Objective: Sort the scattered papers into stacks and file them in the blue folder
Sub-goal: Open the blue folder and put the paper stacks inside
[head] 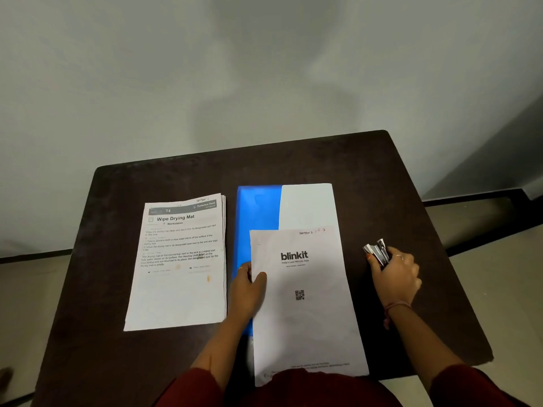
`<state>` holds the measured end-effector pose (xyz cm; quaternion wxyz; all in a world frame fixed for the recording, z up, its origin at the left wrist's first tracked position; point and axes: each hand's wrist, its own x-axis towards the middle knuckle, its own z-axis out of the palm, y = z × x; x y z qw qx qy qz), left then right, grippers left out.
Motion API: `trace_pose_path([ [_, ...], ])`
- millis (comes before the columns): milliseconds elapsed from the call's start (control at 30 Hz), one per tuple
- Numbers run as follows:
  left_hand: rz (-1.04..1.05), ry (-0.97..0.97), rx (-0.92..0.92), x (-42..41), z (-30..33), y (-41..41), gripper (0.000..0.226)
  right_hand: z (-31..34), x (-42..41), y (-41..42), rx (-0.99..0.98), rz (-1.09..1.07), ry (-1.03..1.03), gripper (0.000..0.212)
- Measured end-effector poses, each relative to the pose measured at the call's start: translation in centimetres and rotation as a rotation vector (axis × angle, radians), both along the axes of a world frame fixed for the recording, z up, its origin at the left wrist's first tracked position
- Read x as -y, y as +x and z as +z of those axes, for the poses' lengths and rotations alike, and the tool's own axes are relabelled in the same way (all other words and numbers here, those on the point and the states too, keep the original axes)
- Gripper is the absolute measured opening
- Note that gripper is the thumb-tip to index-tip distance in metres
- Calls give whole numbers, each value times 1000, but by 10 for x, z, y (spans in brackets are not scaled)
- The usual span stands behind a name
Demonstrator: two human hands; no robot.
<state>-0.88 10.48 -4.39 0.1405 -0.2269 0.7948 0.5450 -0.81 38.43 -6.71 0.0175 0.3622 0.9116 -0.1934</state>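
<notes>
Head view: my left hand (248, 284) pinches the blinkit sheet (302, 304) over the blue folder (257, 210); my right hand (395, 277) grips a stapler (377, 251) near the bench's (382, 177) right edge.

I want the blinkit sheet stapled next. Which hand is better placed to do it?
Right hand: it already grips the stapler beside the blinkit sheet; the left hand pinches that sheet's edge.

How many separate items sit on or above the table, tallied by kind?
Paper stacks or sheets: 3 (Wipe Drying Mat stack, blinkit sheet, plain white sheet)
Blue folder: 1
Stapler, in the right hand: 1
Total: 5
</notes>
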Motion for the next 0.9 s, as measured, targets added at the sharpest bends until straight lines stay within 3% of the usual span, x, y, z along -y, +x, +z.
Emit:
trace_pose_path([
  [100, -14, -43, 15, 2, -6, 16, 6, 5, 6, 0, -26, -11, -15, 54],
  [267, 0, -26, -12, 4, -13, 26, 9, 7, 36, 12, -245, 161, -65, 39],
  [500, 148, 126, -10, 2, -8, 33, 20, 4, 74, 28, -385, 238, -426, 51],
  [667, 229, 147, -15, 25, 2, 24, 27, 10, 97, 33, -353, 195, -725, 54],
  [900, 301, 191, -27, 83, 15, 12, 26, 9, 141, 44, -191, 203, -862, 36],
])
